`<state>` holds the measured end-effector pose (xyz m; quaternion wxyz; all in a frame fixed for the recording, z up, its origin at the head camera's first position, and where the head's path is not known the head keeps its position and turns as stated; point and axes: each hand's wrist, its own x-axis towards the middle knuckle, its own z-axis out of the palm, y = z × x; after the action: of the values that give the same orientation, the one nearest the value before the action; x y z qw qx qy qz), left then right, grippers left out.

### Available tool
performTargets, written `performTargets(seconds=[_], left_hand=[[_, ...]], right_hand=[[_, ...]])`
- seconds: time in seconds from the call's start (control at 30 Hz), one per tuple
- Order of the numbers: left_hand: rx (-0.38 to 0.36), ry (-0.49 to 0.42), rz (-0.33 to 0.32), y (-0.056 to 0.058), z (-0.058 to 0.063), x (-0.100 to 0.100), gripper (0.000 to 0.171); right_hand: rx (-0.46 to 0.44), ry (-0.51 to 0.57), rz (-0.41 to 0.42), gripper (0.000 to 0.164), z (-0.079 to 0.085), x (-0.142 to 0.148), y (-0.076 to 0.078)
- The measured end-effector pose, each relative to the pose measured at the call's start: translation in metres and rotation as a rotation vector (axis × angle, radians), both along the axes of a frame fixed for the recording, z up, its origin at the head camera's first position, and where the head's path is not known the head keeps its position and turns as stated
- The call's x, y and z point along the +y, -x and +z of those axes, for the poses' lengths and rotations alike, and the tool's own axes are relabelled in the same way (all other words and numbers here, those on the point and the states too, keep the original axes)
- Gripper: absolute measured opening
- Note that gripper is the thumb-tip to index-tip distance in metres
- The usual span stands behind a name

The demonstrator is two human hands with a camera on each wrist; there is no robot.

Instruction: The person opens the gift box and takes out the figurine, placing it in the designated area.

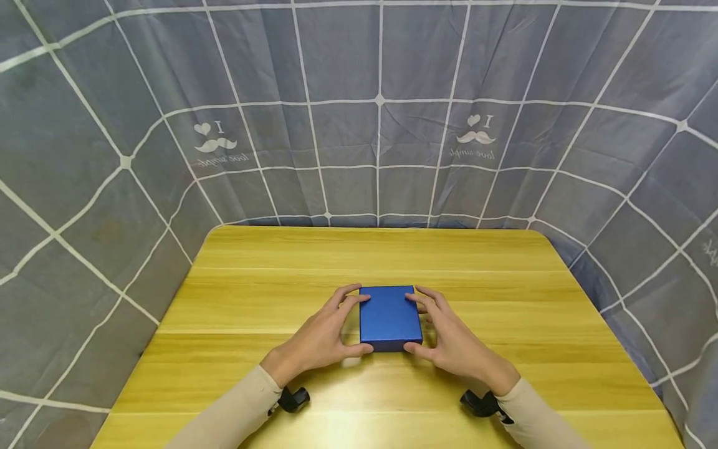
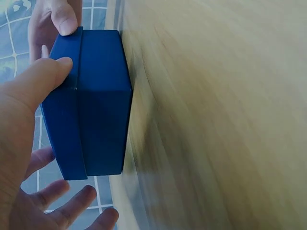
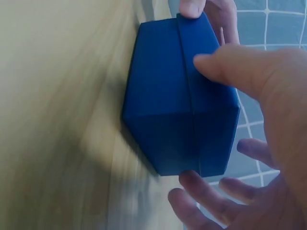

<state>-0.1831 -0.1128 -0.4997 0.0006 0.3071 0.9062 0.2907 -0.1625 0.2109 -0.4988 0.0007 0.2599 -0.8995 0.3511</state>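
Observation:
A blue lidded box stands on the wooden table, between both hands. Its lid sits over the base, a seam running round the side. My left hand holds the lid from the left, its thumb on the near face and a fingertip at the top's far-left edge. From the right, my right hand grips it likewise, thumb on the near face of the lid. In the wrist views several other fingers of each hand spread beside the box. The far side of the box is hidden.
The yellow wooden table spreads around the box on all sides. A grey grid-patterned curtain hangs behind the table and along its left and right sides. Small black cameras are strapped to the wrists.

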Motion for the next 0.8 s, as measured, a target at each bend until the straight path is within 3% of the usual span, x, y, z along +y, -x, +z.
performTargets(seconds=[0.2,0.8], left_hand=[[-0.053,-0.028,-0.009,0.002,-0.001,-0.005,0.111],[-0.116,-0.051,-0.028,0.008,-0.005,-0.010,0.114]], right_hand=[[-0.063,-0.009,0.021,0.110,-0.001,0.007,0.008],[-0.086,-0.012,0.039,0.108,-0.004,0.007,0.018]])
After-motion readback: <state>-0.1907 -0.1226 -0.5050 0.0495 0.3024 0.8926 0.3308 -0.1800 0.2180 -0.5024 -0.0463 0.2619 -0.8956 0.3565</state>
